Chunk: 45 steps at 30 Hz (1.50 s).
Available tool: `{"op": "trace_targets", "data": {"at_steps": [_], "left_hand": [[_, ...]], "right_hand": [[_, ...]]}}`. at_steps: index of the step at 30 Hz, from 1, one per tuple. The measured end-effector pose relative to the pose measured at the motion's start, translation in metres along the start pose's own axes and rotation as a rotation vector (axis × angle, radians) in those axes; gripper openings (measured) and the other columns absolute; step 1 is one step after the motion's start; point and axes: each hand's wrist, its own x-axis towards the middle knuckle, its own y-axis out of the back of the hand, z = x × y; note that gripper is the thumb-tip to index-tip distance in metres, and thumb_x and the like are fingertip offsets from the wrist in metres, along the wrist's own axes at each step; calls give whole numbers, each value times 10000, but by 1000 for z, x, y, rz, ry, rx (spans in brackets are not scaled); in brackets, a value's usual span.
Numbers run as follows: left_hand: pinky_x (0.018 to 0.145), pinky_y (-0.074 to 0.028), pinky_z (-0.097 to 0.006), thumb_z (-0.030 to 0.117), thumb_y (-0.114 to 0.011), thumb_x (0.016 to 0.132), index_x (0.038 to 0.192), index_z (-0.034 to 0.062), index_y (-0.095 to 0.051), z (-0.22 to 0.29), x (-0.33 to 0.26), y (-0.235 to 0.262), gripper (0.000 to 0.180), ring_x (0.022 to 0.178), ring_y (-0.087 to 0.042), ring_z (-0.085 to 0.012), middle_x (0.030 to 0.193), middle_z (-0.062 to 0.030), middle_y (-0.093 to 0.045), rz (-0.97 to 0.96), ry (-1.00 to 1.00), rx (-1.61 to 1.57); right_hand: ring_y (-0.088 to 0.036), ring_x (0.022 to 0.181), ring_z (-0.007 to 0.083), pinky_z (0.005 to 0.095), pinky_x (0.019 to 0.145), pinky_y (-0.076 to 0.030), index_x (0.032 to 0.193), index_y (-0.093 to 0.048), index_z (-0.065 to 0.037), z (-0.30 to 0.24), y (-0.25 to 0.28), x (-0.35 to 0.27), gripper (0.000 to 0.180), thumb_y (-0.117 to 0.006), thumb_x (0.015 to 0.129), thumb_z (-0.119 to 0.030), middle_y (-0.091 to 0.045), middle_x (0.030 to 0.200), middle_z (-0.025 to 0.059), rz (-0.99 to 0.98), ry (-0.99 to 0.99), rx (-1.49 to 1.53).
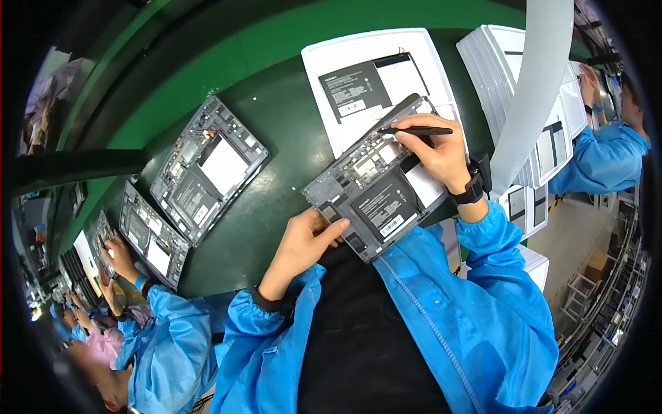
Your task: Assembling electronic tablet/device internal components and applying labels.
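Note:
An opened tablet-like device (331,183) is tilted in front of me, with its circuit board (372,165) and a black battery (385,208) exposed. My left hand (303,240) grips its lower left corner, thumb on top and fingers underneath. In my right hand (439,153) is a slim black pen-like tool (429,130), pinched between thumb and fingers. The tool's tip is over the upper edge of the circuit board; whether it touches cannot be told. A black watch (470,190) is on my right wrist.
Beyond the device, a white foam tray (314,58) holds a black battery pack. Stacked white trays (479,69) stand at the right behind a grey post (534,96). Two more opened devices (234,138) (141,224) lie left on the green bench. Co-workers in blue (172,338) (600,162) flank me.

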Motion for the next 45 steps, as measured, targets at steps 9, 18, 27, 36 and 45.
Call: {"op": "trace_targets", "data": {"at_steps": [9,18,27,36,45], "left_hand": [[1075,-413,-310,137,-536,1035,1468,-12,-446,35,32,10,466,1251,-516,-155,1380,-79,-576,8,-311,-431],[652,-633,-394,267,-537,1000,1274,35,-518,125,155,146,359,872,-734,-215,1064,-102,-691,213,-446,-466],[890,-577,-399,336,-632,995,1209,-69,-644,100,146,234,459,987,-720,-323,1122,-190,-730,738,-438,240],[894,-539,-501,545,-690,910,1230,4,-673,15,-23,254,629,1030,-659,-468,1114,-269,-667,1044,-31,1053],[789,-547,-369,516,-749,882,1063,-17,-724,33,-15,227,564,830,-714,-305,853,-199,-719,734,-18,668]], "right_hand": [[-570,787,183,335,672,-500,1107,-584,4,-35,49,-17,202,-526,1032,-174,-603,1038,135,486,247,477],[-577,819,246,381,721,-528,996,-494,-35,-34,1,-16,297,-428,1093,-307,-541,955,144,94,91,537],[-618,914,183,313,804,-527,973,-544,-8,-46,-75,-12,233,-407,1087,-157,-628,1014,130,-166,-193,438],[-617,1156,212,336,995,-463,1079,-626,16,-26,-138,9,282,-491,1095,-230,-669,1151,103,-338,-411,298],[-581,994,148,313,926,-466,1052,-618,-10,-32,-133,9,276,-487,1096,-249,-631,1006,38,-227,-533,402]]}}
